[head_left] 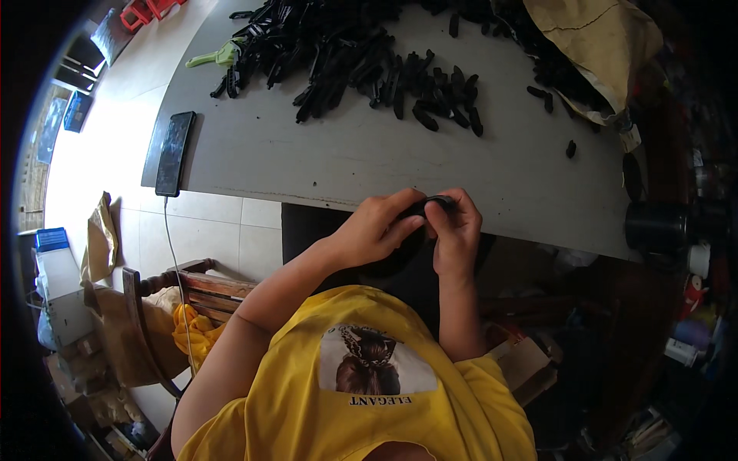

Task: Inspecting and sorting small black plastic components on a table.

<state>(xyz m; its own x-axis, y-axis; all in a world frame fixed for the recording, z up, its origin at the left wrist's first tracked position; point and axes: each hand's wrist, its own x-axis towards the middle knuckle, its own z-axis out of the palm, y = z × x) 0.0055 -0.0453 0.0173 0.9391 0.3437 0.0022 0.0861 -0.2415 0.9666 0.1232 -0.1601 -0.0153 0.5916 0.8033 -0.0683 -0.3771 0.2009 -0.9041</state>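
At the near edge of the grey table (pixel 254 157), my left hand (pixel 378 225) and my right hand (pixel 457 230) meet around a small black plastic part (pixel 430 203). Fingers of both hands are closed on it, so most of its shape is hidden. Farther back lies a large heap of black plastic parts (pixel 330 65), long and slim, piled loosely across the tabletop. A green-handled tool (pixel 215 56) lies at the heap's left side, its front end among the parts.
A phone (pixel 175 154) with a white cable lies at the table's left edge. An open brown paper sack (pixel 603 46) with black parts stands at the back right. Loose pieces (pixel 571 149) lie near it. A wooden chair (pixel 207 292) stands at left.
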